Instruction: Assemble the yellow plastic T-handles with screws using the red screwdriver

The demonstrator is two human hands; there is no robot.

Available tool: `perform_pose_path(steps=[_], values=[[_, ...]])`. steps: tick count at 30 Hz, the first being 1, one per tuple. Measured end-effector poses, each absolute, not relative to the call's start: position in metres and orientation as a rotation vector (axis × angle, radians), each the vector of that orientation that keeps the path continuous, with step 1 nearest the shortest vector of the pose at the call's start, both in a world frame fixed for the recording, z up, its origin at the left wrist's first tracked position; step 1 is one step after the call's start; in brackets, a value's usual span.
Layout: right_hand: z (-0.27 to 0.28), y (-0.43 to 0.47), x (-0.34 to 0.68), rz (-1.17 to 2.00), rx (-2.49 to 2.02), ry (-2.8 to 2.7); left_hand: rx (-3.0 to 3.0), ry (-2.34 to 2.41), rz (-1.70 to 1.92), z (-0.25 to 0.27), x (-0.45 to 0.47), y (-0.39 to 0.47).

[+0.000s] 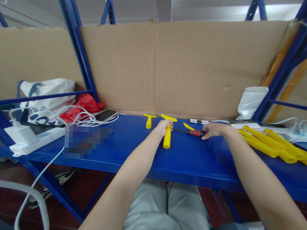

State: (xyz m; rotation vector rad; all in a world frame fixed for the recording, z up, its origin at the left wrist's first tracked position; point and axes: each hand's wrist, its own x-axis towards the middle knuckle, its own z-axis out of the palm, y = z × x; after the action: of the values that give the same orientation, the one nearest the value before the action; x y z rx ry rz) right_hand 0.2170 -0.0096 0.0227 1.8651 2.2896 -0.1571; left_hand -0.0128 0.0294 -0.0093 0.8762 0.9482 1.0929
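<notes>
My left hand point(166, 126) is wrapped around a yellow T-shaped tool with a tubular handle point(167, 141), its crosspiece pointing away from me. In my right hand point(211, 130), the fingers close on the end of a screwdriver with a red and black handle point(195, 132). The screwdriver's thin shaft points left toward the yellow tool; its tip is hidden by my left hand. Behind the screwdriver lies a small flat yellow piece point(188, 126). A second yellow T-shaped tool point(149, 122) rests on the blue table point(131, 148) to the left.
Several yellow tubes point(275, 145) lie in a pile at the right. On the left are a phone point(106, 115), white cables, a red plastic bag point(84, 106), a power strip point(39, 141) and a cloth bag point(48, 99). A cardboard wall point(192, 69) stands behind the table.
</notes>
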Motion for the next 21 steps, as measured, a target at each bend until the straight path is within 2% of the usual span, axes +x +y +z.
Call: perform_pose_path(steps=[8,14,16,21], values=[[0.029,-0.018,0.214,-0.169,2.004,2.379,0.855,0.982,1.069,-0.013,-0.017,0.038],[0.031,-0.013,0.217,-0.172,2.198,2.833,0.852,1.001,1.064,-0.013,-0.015,0.039],[0.029,-0.011,0.214,-0.286,2.305,3.001,0.856,1.01,1.058,-0.014,-0.015,0.04],[0.029,-0.009,0.203,-0.935,2.402,3.335,0.866,1.046,1.033,-0.016,-0.015,0.043]])
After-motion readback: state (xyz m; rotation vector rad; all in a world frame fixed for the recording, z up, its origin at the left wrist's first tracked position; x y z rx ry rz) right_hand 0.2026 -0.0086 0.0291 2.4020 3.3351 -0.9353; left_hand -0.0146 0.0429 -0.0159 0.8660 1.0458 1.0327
